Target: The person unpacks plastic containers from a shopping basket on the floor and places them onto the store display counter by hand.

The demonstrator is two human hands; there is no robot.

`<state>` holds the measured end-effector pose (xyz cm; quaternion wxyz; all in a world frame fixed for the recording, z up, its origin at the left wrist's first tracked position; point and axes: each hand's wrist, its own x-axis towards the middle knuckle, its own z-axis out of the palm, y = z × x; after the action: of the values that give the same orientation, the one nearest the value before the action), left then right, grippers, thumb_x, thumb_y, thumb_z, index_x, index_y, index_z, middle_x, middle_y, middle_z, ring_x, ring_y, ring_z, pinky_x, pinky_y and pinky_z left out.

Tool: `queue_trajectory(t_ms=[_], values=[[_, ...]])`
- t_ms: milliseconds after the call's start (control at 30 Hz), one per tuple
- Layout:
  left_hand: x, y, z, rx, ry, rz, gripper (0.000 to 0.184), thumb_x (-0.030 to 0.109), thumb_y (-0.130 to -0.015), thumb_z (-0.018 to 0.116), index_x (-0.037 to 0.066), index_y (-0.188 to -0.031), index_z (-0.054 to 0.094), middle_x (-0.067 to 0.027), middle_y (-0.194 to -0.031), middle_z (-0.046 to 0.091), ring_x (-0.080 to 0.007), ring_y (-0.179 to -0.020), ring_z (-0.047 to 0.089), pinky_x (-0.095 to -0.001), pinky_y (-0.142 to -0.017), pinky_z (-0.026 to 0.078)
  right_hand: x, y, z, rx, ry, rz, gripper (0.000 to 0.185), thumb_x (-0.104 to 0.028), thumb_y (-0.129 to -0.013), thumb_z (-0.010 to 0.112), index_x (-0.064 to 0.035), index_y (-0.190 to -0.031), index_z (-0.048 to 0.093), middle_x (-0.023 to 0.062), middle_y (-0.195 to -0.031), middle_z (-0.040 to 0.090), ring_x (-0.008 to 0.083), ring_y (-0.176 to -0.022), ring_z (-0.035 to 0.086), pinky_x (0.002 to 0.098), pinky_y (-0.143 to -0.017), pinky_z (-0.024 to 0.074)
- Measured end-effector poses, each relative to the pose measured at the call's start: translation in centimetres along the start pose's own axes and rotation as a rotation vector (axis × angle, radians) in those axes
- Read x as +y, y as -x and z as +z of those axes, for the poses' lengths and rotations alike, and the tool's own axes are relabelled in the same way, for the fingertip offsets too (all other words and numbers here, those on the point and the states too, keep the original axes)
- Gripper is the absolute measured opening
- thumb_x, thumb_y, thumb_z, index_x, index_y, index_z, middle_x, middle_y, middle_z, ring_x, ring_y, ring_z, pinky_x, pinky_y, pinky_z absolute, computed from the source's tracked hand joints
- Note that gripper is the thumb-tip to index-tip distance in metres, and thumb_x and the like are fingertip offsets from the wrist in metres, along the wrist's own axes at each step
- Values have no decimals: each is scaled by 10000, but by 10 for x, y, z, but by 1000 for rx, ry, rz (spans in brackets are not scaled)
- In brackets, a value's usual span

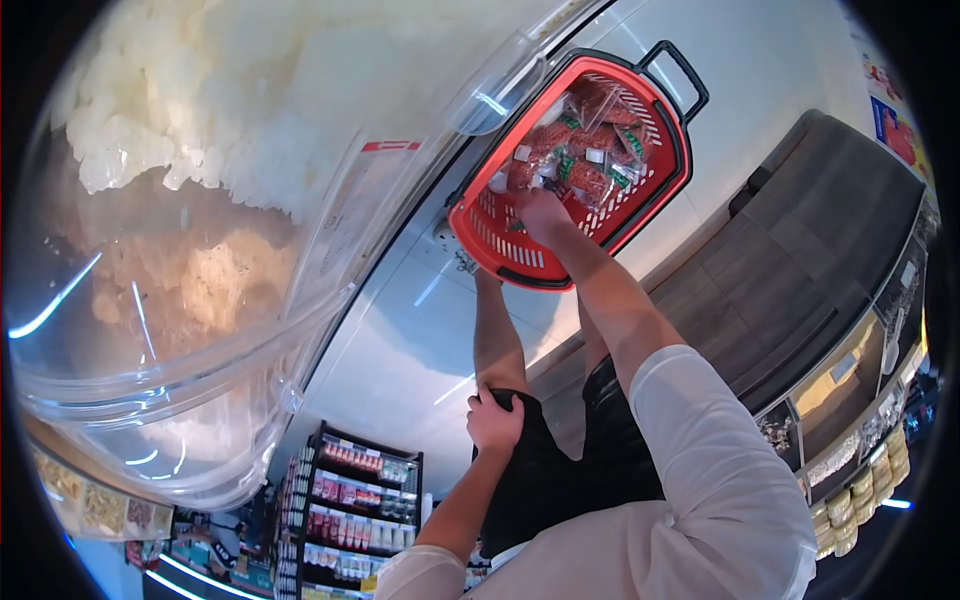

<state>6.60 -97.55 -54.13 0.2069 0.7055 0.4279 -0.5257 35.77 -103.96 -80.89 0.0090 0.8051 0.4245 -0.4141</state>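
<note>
A red shopping basket (625,215) with a black rim and black handle stands on the floor in front of me. Inside it lie several clear plastic bags of red food (590,180) with green and white labels. My right hand (545,215) reaches down into the basket against these bags. Its fingers look curled, but the bags partly hide the fingertips, so what they grip is unclear. My left hand (494,420) rests on my bent knee at the hem of the black shorts (540,470), holding no object.
A clear plastic-covered bin (200,330) with pale contents fills the left side. At lower left stands a black shelf rack (360,500) with packaged goods. A dark grey panelled counter (800,220) runs along the right, with food bins (840,370) at its edge.
</note>
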Motion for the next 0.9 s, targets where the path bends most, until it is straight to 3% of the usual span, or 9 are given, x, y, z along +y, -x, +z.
queue_trajectory(t_ms=[100,267,333,433,467,533,667,767,900], values=[[2,1,-2,0,-5,-3,712,471,-842,642,42,-1382,468,-240,-1170,558,-431,-978,637,-509,-848,535,-17,26,-22,-120,-36,65,207,-146,-877,630,-33,-1027,716,151,-1176,644,315,-1160,613,411,-952,535],[5,-2,-5,19,-19,-12,694,468,-838,642,38,-1359,483,-236,-1161,560,-431,-972,637,-512,-838,536,-18,12,29,154,-449,556,351,-215,-865,692,-20,-1156,661,182,-1214,657,386,-1206,597,438,-994,521],[5,-3,-4,27,-16,-12,691,466,-838,643,37,-1356,486,-235,-1161,562,-431,-971,637,-513,-837,536,-1,-15,41,243,-1046,814,676,-395,-839,736,21,-1332,533,227,-1255,643,359,-1132,653,404,-949,531],[4,-3,-3,40,-8,0,685,462,-838,644,37,-1353,489,-233,-1159,564,-433,-971,636,-515,-837,534,1,-54,62,544,-1554,914,741,-446,-807,749,29,-1327,519,230,-1112,703,383,-1059,682,441,-928,534],[3,-3,-3,49,-1,13,684,460,-838,644,37,-1353,490,-233,-1159,565,-433,-971,636,-516,-839,533,5,-64,67,535,-1562,920,741,-446,-807,749,29,-1327,519,230,-1112,703,383,-1059,682,441,-928,534],[4,-3,-4,54,-9,15,681,459,-838,645,38,-1351,492,-232,-1158,566,-434,-972,635,-516,-841,533,11,-79,72,515,-1400,1019,420,-217,-832,778,-33,-1179,630,167,-1008,702,256,-898,704,338,-697,590],[7,-4,-5,52,-28,26,676,460,-838,647,43,-1348,494,-232,-1161,565,-433,-973,634,-516,-846,531,26,-74,67,346,-1196,919,349,-189,-833,775,-22,-1117,658,159,-938,706,240,-912,705,315,-670,597],[11,-5,-5,18,-52,-4,675,461,-838,646,45,-1347,494,-230,-1164,563,-431,-972,635,-516,-845,531,10,-18,20,-4,-798,820,475,-419,-935,575,-22,-1178,666,207,-1011,721,353,-976,713,460,-890,571],[14,-7,-10,14,-74,-8,682,469,-839,640,37,-1346,490,-229,-1163,561,-423,-971,637,-510,-843,533,2,40,34,-150,-424,614,509,-475,-944,497,-84,-1215,677,236,-1212,656,417,-1102,644,517,-994,503]])
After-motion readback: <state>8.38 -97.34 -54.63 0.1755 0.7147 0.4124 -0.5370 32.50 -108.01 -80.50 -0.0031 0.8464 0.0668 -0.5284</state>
